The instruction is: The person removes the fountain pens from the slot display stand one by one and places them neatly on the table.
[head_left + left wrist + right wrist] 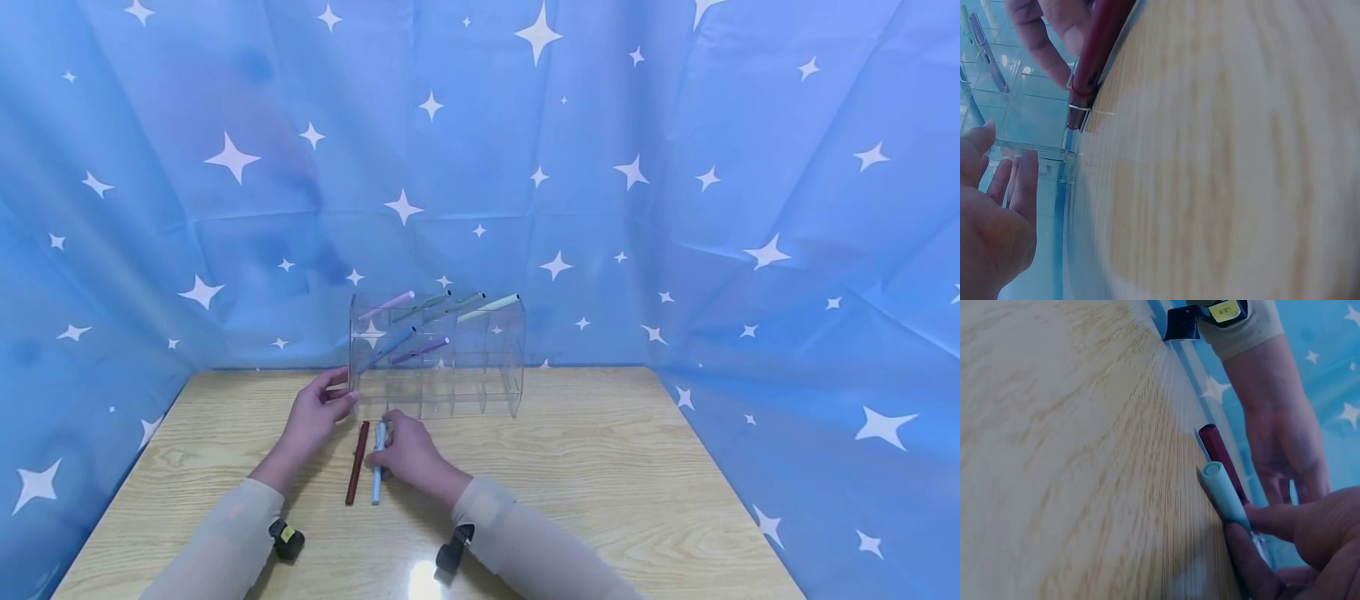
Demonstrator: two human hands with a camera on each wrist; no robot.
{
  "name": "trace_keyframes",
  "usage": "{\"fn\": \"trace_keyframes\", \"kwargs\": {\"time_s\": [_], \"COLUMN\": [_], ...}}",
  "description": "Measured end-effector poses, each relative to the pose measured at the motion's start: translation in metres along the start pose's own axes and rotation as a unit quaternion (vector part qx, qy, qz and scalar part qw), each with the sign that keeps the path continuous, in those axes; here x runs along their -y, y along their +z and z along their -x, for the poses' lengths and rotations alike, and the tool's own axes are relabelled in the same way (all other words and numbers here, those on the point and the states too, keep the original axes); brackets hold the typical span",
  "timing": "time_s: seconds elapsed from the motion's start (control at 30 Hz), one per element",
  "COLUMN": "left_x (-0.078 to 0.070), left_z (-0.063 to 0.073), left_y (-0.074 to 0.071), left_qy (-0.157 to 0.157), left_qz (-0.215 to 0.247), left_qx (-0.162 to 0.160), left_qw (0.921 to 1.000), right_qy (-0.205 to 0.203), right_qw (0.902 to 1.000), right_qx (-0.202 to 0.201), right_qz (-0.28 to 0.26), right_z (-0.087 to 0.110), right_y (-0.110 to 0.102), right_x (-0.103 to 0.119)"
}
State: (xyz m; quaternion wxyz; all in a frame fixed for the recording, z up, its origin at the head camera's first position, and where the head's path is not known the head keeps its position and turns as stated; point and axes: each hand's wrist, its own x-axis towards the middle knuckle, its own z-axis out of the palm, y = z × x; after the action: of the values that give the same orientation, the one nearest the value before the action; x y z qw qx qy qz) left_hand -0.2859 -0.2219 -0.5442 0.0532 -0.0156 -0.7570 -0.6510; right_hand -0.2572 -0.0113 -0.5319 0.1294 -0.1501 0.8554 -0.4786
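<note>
A clear acrylic rack (468, 392) with several compartments stands at the back of the table. Fairly straight fingers of my left hand (313, 419) rest against its left side; the left wrist view shows that hand (997, 222) by the rack's edge. In front of the rack, a light blue pen (377, 487) lies on the table. My right hand (412, 454) pinches this pen (1225, 495) between thumb and finger, partly covering it. Just left of it lies a dark red pen (357, 462) with a clip, touched by neither hand.
Several pens lean in the rack: a pink pen (386, 306), a pale green pen (489, 307) and dark ones in the upper row, a blue pen (386, 349) and a purple pen (422, 351) below. A blue starred curtain (600, 208) hangs behind the wooden table (600, 500).
</note>
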Motion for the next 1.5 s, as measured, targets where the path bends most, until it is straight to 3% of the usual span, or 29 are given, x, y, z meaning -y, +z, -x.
{"fn": "trace_keyframes", "kwargs": {"time_s": [0.23, 0.53, 0.7, 0.83, 1.03, 1.27, 1.5], "left_x": [0.0, -0.003, -0.002, -0.002, -0.005, -0.005, -0.004], "left_z": [0.0, 0.001, 0.001, 0.001, 0.002, 0.002, 0.002], "left_y": [0.0, 0.0, 0.001, 0.002, 0.002, 0.001, 0.001], "left_qy": [0.002, -0.002, -0.002, -0.005, -0.009, -0.011, -0.011], "left_qz": [-0.003, -0.002, -0.001, 0.0, 0.002, 0.011, 0.011], "left_qx": [0.001, 0.002, 0.008, 0.005, 0.006, 0.007, 0.009], "left_qw": [1.0, 1.0, 1.0, 1.0, 0.9999, 0.9999, 0.9998], "right_qy": [0.008, 0.011, -0.006, -0.017, -0.01, -0.018, -0.056], "right_qw": [1.0, 0.999, 0.9996, 0.9995, 0.9974, 0.9969, 0.9921], "right_qx": [-0.003, -0.007, -0.015, -0.024, -0.017, -0.033, -0.09], "right_qz": [0.005, -0.044, -0.024, -0.009, -0.069, -0.07, -0.067], "right_z": [-0.002, -0.001, 0.0, -0.001, 0.001, 0.003, 0.0], "right_y": [0.004, 0.004, 0.0, -0.006, -0.019, -0.035, -0.055], "right_x": [-0.002, -0.003, -0.004, -0.006, -0.005, -0.003, -0.007]}}
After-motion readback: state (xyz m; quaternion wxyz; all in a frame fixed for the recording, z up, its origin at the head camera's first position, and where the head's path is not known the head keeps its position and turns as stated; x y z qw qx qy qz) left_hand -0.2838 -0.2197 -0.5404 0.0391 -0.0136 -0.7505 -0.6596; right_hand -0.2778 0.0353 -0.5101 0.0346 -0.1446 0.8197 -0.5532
